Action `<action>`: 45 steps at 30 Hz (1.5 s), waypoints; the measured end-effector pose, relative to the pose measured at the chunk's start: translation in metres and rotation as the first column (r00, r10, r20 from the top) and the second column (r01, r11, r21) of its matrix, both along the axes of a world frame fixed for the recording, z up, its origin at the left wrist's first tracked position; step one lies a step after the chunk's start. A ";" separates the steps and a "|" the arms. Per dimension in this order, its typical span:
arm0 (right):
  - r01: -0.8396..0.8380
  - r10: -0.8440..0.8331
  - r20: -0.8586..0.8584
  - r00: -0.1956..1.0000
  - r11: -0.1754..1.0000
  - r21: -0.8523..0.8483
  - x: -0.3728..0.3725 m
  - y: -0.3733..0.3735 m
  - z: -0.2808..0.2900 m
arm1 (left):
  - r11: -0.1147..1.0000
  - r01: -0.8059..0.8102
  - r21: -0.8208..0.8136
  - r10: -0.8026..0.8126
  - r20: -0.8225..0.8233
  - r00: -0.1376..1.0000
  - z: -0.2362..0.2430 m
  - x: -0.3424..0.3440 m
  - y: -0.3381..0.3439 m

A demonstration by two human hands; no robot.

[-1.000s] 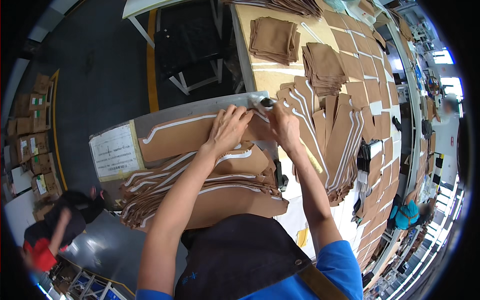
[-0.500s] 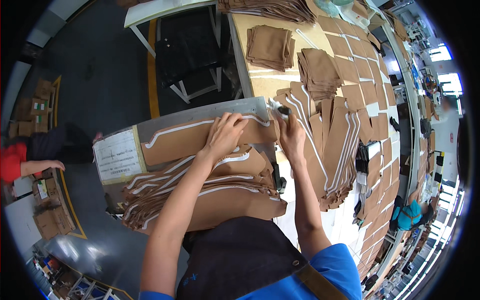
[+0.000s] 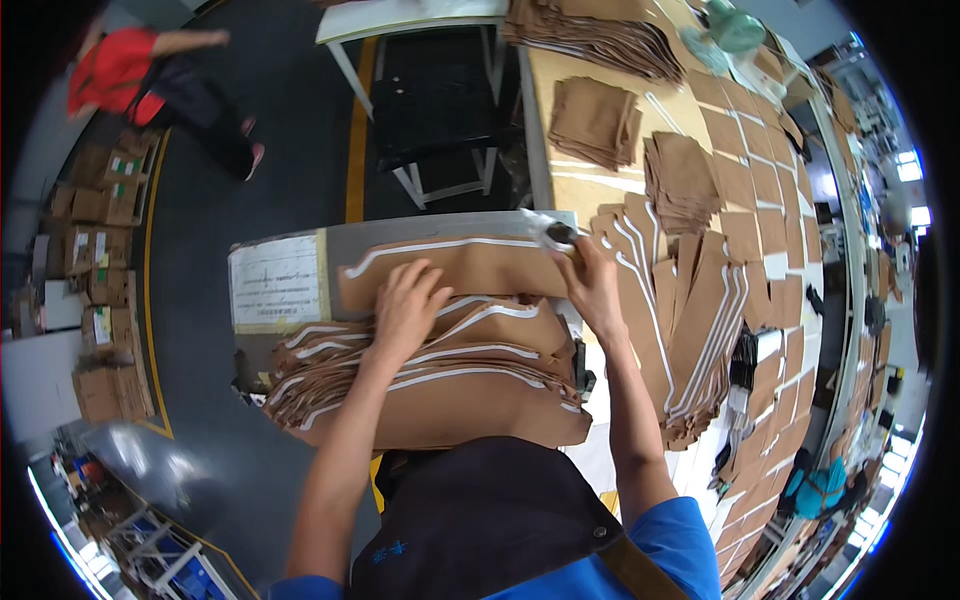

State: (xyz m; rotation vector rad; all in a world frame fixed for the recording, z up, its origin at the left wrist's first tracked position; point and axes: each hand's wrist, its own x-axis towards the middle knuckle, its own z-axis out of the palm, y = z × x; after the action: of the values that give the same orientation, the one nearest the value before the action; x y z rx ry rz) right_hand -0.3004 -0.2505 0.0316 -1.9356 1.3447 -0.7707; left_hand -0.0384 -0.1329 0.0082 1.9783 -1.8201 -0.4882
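A brown fabric-like panel [image 3: 460,268] with a white strip along its far edge lies on the grey work board [image 3: 400,230]. My left hand [image 3: 408,305] rests on its near edge with the fingers spread, holding nothing. At the panel's right end, my right hand [image 3: 592,285] is closed around a small hand tool [image 3: 560,234] with a black round part and a whitish head; motion blur hides its exact kind. Close to me, partly under my left forearm, lies a heap of similar brown panels [image 3: 480,400] with white strips.
More striped brown panels [image 3: 700,330] fan out on the right-hand table, beside stacks of brown pieces [image 3: 595,120]. A printed sheet [image 3: 275,283] covers the board's left end. Beyond stands a black-topped stool [image 3: 435,115]; a person in red [image 3: 125,75] is far left.
My left hand has slid left and nearer me along the panel. The tool in my right hand has shifted slightly down the panel's right end. The person in red has moved up the aisle.
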 end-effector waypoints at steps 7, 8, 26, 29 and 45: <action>-0.483 0.485 -0.044 0.873 0.850 -0.208 0.131 -0.028 -0.031 | 0.996 -0.089 -0.020 0.090 0.043 0.995 -0.011 0.004 0.013; -0.507 0.511 -0.046 0.859 0.834 -0.218 0.144 -0.030 -0.035 | 0.991 -0.132 -0.031 0.135 0.157 0.978 -0.013 0.007 0.017; -0.616 0.564 -0.262 0.783 0.762 -0.201 0.210 -0.019 -0.053 | 0.982 -0.187 0.025 0.184 0.093 0.978 -0.028 0.013 0.016; -0.633 0.580 -0.278 0.766 0.756 -0.165 0.211 -0.019 -0.049 | 0.981 -0.192 0.012 0.190 0.069 0.979 -0.029 0.013 0.016; -0.675 0.623 -0.268 0.734 0.713 -0.191 0.222 -0.009 -0.045 | 0.981 -0.185 -0.053 0.189 0.071 0.979 -0.031 0.012 0.018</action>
State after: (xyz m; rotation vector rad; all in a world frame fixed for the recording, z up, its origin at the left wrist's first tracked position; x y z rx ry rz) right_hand -0.0781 -0.2598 -0.0133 -2.5365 0.5468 -0.4330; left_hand -0.0265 -0.1150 -0.0225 2.1365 -1.6506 -0.3145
